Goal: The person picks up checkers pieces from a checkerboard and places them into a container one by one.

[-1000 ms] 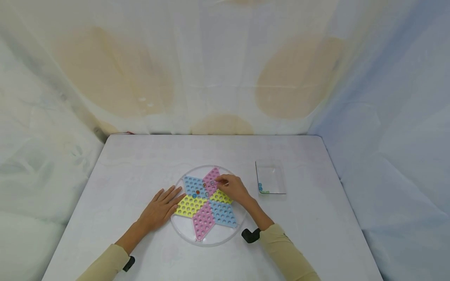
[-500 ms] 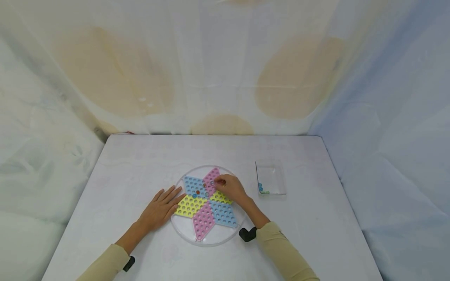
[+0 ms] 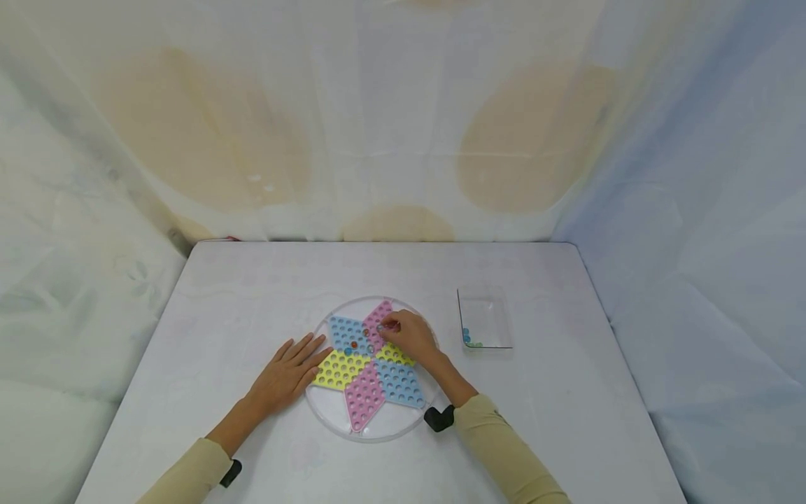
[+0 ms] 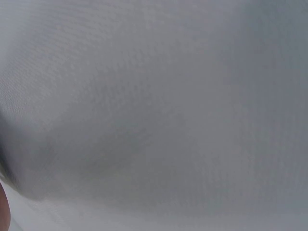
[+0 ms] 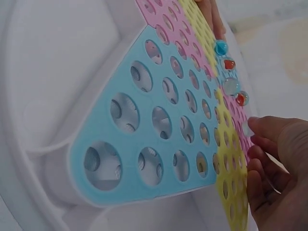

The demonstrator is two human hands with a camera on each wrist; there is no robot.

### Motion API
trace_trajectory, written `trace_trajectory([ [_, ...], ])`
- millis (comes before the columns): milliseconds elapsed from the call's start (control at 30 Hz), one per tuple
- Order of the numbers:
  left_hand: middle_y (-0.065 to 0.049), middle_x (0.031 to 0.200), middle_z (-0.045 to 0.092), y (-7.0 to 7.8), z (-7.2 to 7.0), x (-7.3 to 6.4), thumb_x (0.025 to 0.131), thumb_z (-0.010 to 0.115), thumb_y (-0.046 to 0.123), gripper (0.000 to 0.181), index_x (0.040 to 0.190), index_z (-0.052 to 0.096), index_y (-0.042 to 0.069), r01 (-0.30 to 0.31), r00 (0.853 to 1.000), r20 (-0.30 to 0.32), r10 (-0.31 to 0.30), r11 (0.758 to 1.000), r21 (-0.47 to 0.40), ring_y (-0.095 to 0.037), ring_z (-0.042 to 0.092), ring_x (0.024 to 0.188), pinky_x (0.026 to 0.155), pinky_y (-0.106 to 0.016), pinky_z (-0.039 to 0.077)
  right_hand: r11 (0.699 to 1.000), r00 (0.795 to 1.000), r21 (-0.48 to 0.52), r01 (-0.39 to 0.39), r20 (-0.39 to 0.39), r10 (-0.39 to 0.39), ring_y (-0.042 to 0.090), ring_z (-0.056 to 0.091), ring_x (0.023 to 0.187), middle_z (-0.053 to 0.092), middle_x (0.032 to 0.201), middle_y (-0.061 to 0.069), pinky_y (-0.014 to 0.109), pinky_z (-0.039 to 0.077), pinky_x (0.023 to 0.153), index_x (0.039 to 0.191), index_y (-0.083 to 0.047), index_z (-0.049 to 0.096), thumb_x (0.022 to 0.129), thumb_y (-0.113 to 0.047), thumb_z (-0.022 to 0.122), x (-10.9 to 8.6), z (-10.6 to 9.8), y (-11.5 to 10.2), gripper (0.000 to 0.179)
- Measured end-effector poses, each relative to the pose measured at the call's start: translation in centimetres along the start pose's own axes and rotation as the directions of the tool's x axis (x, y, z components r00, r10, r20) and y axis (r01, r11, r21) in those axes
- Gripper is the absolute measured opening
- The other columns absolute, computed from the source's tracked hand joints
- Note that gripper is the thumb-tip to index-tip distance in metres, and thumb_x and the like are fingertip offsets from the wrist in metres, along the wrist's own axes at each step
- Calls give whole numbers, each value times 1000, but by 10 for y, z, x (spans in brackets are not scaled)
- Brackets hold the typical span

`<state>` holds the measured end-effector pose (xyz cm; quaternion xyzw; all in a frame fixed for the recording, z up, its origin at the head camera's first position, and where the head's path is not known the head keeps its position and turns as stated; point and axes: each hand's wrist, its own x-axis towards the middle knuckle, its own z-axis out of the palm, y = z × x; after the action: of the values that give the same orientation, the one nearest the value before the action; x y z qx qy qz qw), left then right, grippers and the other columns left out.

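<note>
A star-shaped Chinese checkers board (image 3: 365,399) in pink, yellow and blue lies on a round clear base (image 3: 330,416). My left hand (image 3: 283,378) lies flat with fingers spread, its fingertips on the board's left edge. Over the far pink point, my right hand (image 3: 412,336) pinches a clear marble (image 5: 247,128) between thumb and fingertip, close to the holes. A blue marble (image 5: 221,47), two red-and-clear marbles, one of them the nearer red marble (image 5: 241,98), and a pale clear marble (image 5: 231,86) sit in holes nearby.
To the right of the board stands a clear square box (image 3: 488,322) with blue marbles (image 3: 466,335) and green marbles (image 3: 475,344) in its near left corner. The white table (image 3: 554,392) is bordered by hanging cloth at the back and sides. The left wrist view shows mostly blurred pale cloth.
My right hand has shifted slightly left, bringing its fingertips to the clear marble on the far pink point. The left hand and the other marbles have stayed in place.
</note>
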<state>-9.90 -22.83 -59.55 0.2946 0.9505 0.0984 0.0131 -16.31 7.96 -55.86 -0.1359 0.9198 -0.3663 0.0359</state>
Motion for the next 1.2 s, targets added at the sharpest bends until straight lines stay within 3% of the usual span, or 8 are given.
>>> trace_trajectory([
  [333, -3, 163, 26, 1, -2, 0, 104, 47, 35, 53, 155, 40, 22, -9, 1000, -6, 9, 1000, -9, -27, 16, 150, 119, -51, 13, 1000, 1000, -1, -29, -11, 29, 13, 54, 78, 62, 88, -2, 27, 47, 70, 106, -10, 74, 92, -22, 73, 1, 3, -1, 18],
  [933, -4, 162, 29, 1, -1, 0, 103, 49, 35, 53, 154, 41, 21, -20, 999, -27, 20, 1000, 7, -28, 19, 150, 118, -52, 16, 994, 1000, 111, -24, -17, 26, 13, 61, 81, 68, 90, -1, 29, 52, 74, 105, -7, 72, 93, -17, 72, -2, -1, -1, 15],
  [1200, -5, 161, 32, 0, 0, 0, 103, 51, 34, 53, 153, 44, 20, -38, 997, -71, 39, 999, 11, -29, 22, 148, 117, -54, 20, 989, 1000, 151, 2, -26, 2, 13, 61, 79, 68, 87, -1, 29, 52, 72, 102, -5, 73, 92, -15, 72, -3, -2, 0, 14],
])
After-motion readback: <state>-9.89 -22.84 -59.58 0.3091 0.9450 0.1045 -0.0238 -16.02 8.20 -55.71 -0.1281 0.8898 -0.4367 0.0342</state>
